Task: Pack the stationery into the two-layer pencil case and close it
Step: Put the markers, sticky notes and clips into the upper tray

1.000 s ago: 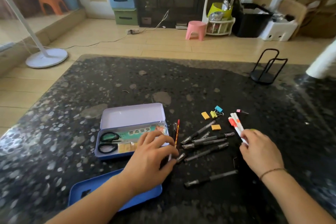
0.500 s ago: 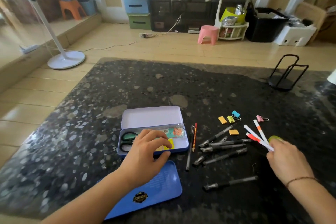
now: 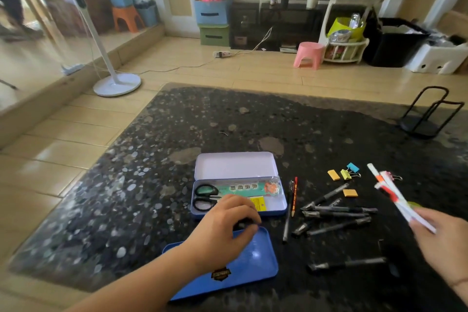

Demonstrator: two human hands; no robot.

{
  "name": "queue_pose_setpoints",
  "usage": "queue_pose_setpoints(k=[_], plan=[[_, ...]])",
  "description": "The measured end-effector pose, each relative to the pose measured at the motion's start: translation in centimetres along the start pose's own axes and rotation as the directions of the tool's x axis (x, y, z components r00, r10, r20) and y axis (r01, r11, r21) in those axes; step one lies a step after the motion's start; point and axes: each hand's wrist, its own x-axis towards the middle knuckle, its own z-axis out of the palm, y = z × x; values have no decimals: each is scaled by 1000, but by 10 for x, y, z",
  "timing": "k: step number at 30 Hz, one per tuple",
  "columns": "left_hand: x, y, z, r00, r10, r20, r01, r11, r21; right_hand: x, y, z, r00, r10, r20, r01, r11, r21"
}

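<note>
open case on the dark speckled table, lid raised at the far side. inside: scissors at the left end, a green packet along the far wall, a yellow tag near the front wall. blue tray flat on the table just in front of the case, logo facing up. left hand over the gap between case and tray, fingers curled, thumb tip on the tray's far rim; cannot tell whether anything is pinched. right hand raised at the right edge, gripping a bunch of white markers with orange-red caps, tips pointing away. 2 pencils lying side by side just right of the case. loose black pens in a heap between pencils and right hand, 1 more pen alone nearer the front edge. binder clips and yellow erasers beyond the heap. black wire stand at the table's far right.
</note>
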Motion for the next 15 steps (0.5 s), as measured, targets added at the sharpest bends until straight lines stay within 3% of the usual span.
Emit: queue_pose_setpoints(k=[2,3,5,6,8,10,15], plan=[[3,6,2,989,-140,-40,134,982,-133,-21,-39,-5,994,-101,43,92,978,187],[6,12,4,971,-240,-18,228,942,-247,-36,-65,-3,976,-158,148,94,925,369],[16,25,8,917,-380,117,382,760,-525,-65,-120,8,859,-276,430,-107,726,679],[20,29,10,900,-404,162,408,657,-634,-77,-142,16,779,-335,530,-228,637,737],[23,32,9,880,-441,175,392,470,-790,-93,-171,32,653,-425,626,-345,569,747],[22,30,2,855,-491,168,367,344,-864,-98,-186,42,597,-474,647,-352,570,743],[19,10,-12,798,-575,180,379,246,-892,-97,-203,53,621,-562,546,-135,610,781]])
